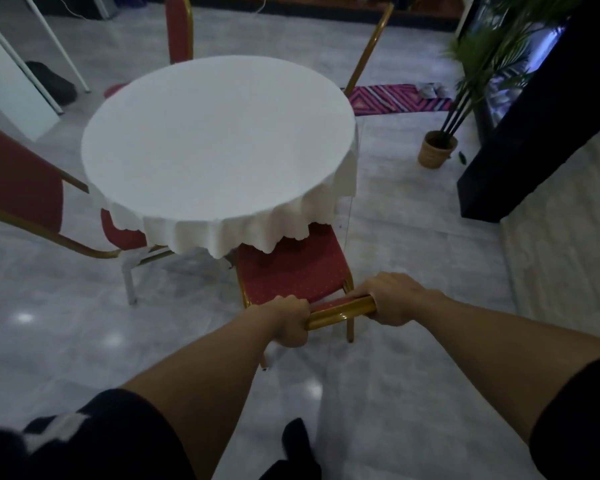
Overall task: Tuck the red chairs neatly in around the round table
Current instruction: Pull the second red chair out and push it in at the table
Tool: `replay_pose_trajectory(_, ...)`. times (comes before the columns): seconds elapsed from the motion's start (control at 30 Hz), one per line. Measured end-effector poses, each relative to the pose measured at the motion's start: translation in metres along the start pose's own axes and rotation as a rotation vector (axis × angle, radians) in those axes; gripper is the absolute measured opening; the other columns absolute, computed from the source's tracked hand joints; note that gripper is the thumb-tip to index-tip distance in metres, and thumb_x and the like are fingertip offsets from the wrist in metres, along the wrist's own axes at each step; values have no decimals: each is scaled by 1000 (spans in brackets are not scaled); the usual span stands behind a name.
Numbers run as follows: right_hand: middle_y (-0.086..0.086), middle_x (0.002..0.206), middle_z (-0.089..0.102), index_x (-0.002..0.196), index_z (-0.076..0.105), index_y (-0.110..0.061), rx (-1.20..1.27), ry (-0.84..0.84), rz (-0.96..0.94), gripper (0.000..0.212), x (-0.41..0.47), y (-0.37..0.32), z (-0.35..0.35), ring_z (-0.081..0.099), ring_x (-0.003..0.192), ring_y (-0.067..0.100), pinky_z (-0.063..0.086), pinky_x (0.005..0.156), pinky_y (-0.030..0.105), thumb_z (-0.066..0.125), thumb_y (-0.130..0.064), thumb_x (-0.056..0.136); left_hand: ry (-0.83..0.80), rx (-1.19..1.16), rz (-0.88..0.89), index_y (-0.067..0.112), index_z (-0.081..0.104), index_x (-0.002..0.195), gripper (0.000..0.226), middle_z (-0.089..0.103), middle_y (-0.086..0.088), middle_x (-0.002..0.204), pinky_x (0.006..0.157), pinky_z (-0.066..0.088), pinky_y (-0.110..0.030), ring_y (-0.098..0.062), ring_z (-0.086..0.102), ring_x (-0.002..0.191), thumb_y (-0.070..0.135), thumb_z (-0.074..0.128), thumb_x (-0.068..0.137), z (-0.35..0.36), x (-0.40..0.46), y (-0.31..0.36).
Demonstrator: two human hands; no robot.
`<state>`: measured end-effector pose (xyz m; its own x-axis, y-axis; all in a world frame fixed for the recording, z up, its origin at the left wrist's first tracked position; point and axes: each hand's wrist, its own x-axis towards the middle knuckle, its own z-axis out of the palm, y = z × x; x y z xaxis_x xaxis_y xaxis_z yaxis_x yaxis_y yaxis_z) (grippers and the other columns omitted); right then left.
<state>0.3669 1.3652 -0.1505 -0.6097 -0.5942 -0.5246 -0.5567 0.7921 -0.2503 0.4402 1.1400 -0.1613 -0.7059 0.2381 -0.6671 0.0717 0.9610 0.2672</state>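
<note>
both hands: left hand [288,318] + right hand [392,299] wrapped tight on top rail of near red chair [293,271] | seat partly under round table [219,140] near edge | table straight ahead of grip, rail crosswise, hands level

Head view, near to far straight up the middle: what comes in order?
Shoe → hands on the chair's back rail → red chair seat → hanging tablecloth edge → round table top → far red chair back.
</note>
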Motion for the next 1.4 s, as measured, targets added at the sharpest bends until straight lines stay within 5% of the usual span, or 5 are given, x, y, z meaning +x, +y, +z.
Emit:
replay_pose_trajectory(0.57,-15,83,67,112,76,-49,-196,-29,-76,34,100,87,-129,63,79,15,39,57,27,66,-22,93,45,-180,-146,24,54,92,10,59,-4,96,86,59,-45,-25,64,89,22,62,87,-116,84,18)
replay_pose_trajectory(0.87,-4,86,66,98,70,-36,-219,-71,-162,21,95,132,-86,65,82,23,50,73,36,60,-18,91,-60,-231,-327,25,52,137,62,60,-7,115,87,59,-43,-30,64,102,10,67,79,-77,100,61)
replay_pose_trajectory(0.97,-7,99,72,124,70,-49,-167,-127,-244,40,97,137,-94,67,92,22,48,75,35,68,-29,90,-76,-258,-384,26,51,142,61,60,-7,119,92,56,-40,-29,62,108,10,61,83,-84,97,70)
replay_pose_trajectory(1.17,-8,149,64,153,56,-33,18,-207,-305,122,99,160,-133,60,133,21,51,111,44,75,-97,50,-166,-295,-435,26,47,151,108,57,0,146,108,45,-46,-26,56,128,80,74,62,-129,99,93)
replay_pose_trajectory(1.4,4,166,49,159,50,-27,18,50,-198,91,112,224,-233,47,149,29,39,116,45,59,-83,88,123,-299,-360,30,38,158,97,45,-3,160,111,38,-41,-30,45,143,85,54,80,-236,157,120)
